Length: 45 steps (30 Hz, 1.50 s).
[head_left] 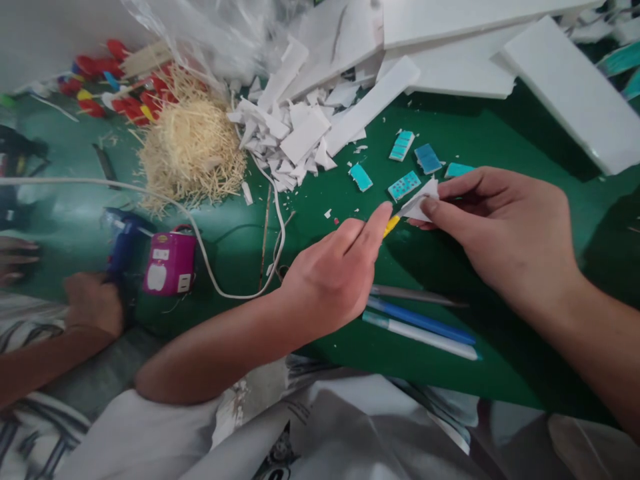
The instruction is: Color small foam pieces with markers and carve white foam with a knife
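Note:
My right hand (505, 230) pinches a small white foam piece (421, 201) between thumb and fingers above the green table (480, 133). My left hand (337, 270) is closed around a tool with a yellow tip (391, 225); that tip touches the lower edge of the foam piece. Several small teal pieces (405, 185) lie on the table just beyond both hands.
A heap of white foam scraps (290, 133) and larger foam boards (450, 40) lie at the back, a pile of straw-coloured sticks (193, 150) to the left. A blue pen (420, 321), a white pen (425, 337), a pink plug box (169, 263) with white cable, and another person's hand (93, 303) on a blue glue gun (120, 243).

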{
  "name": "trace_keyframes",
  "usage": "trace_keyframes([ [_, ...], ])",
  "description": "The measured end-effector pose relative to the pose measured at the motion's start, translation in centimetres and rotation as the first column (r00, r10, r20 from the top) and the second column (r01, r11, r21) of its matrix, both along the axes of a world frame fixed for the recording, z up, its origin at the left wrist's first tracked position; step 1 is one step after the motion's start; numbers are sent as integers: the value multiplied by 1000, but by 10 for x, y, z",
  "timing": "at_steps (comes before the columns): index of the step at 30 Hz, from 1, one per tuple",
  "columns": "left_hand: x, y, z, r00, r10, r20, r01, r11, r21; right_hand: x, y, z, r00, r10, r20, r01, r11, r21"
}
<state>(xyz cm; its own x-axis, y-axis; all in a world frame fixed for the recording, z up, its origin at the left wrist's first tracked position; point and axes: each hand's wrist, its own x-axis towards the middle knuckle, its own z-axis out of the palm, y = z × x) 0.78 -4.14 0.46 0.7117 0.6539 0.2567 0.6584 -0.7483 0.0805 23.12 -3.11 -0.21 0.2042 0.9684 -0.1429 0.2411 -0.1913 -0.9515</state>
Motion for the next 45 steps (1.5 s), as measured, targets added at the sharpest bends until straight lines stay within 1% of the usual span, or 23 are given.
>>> trace_keyframes([
  [3,3,1,2,1000,-23,12,22,999,50,-1,0,-1,1000,7,9,-7,1000,10],
  [6,4,1,3,999,-36,14,35,998,52,-2,0,-1,1000,-17,13,17,1000,5],
  [10,4,2,4,999,-30,30,30,1000,0,-2,0,-1,999,-33,27,33,999,14],
  [15,2,3,7,998,-40,39,43,996,-74,-3,0,0,1000,-10,28,10,1000,11],
  [18,2,2,6,999,-20,41,25,993,-118,-4,0,1,1000,-26,13,26,1000,5],
  [20,1,1,5,1000,-3,13,4,997,-82,-5,1,2,999,-37,-4,37,999,4],
  [24,0,-1,3,1000,8,-20,-7,998,58,-5,2,1,996,-36,-80,37,999,7],
  [26,-1,-1,3,1000,3,-21,-1,997,77,-5,2,0,994,-24,-106,26,999,19],
  [29,-2,0,2,1000,-8,-20,9,997,70,-3,2,-2,995,-1,-102,5,999,45],
  [33,-3,0,1,1000,-7,-21,8,999,42,0,1,-7,999,23,-37,-19,994,104],
  [36,-4,0,1,1000,-6,-13,7,999,45,0,0,-8,999,41,3,-41,990,136],
  [41,-4,1,1,1000,-20,0,19,998,54,-3,-1,-4,999,32,17,-34,990,134],
  [45,-4,2,2,998,-38,54,39,999,-13,-3,0,-2,1000,24,1,-24,994,108],
])
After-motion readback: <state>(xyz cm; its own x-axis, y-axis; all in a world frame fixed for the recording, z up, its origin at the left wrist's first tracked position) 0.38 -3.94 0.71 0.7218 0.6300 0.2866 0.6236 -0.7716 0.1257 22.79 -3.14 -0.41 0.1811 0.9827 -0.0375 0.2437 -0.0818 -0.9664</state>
